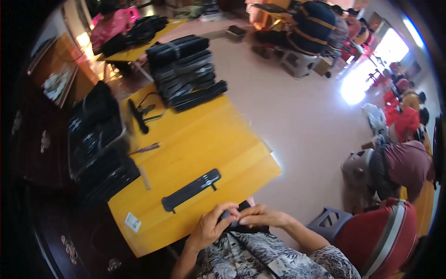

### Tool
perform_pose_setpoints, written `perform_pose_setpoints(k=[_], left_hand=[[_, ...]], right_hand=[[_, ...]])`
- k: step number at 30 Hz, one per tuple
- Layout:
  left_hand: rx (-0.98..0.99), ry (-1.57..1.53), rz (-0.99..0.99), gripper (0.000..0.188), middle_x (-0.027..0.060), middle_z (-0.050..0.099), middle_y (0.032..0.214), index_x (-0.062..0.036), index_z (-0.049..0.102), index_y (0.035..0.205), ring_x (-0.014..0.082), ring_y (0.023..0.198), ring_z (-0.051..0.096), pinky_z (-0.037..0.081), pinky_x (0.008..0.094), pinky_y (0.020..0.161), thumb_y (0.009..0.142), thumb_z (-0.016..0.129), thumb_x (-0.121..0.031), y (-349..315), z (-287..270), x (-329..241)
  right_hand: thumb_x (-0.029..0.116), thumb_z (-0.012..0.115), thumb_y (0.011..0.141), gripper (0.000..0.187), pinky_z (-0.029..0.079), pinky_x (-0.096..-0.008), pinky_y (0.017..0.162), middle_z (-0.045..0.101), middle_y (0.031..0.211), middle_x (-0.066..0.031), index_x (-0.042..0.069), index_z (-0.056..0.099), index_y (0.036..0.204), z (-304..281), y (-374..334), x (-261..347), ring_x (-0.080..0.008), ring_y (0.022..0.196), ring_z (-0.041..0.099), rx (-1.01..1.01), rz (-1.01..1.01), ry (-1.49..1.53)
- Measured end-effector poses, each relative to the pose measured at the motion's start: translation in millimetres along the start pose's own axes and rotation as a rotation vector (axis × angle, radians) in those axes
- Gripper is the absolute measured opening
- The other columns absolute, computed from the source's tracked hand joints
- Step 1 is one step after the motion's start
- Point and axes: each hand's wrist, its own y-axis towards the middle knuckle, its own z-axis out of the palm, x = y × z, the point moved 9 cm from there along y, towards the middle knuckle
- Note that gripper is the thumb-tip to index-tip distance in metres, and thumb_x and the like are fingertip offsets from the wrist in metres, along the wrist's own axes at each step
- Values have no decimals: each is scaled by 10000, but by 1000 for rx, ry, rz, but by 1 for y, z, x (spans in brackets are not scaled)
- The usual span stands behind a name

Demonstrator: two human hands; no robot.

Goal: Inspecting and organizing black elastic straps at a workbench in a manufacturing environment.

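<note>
Close to my body, just off the table's near edge, my left hand (214, 227) and my right hand (261, 217) meet with fingers bent and pinched. Between them is a small dark piece (234, 223), mostly covered by the fingers; its kind cannot be made out. More black material shows below the right hand. On the yellow table (209, 139), ahead of my hands, lies a long black padded strip (191, 190) with pale printing and short tabs along its near edge.
A white label (133, 222), a thin wooden strip (145, 177) and a slim pointed tool (147, 148) lie leftward. Behind are a black strap piece (143, 115) and a tall stack of black bundles (182, 65). Left stands a crate of black goods (95, 125); right, a grey stool (331, 221). Several people sit around.
</note>
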Motion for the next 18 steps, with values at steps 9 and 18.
perform_pose_setpoints(k=[9,18], left_hand=[[-186,-349,-18,408,180,627,1099,9,393,1262,212,1071,593,438,317,954,904,584,-38,3,-21,0],[-326,415,62,415,172,628,1091,-39,452,1261,354,942,609,472,420,814,868,585,-45,31,2,-4]], right_hand=[[238,672,862,353,490,-338,711,687,980,-79,74,627,1171,3,-1,77,-210,780,630,-153,-579,-669],[164,582,848,131,484,-440,648,620,841,-168,66,566,934,-7,11,78,-405,773,594,-601,-525,-849]])
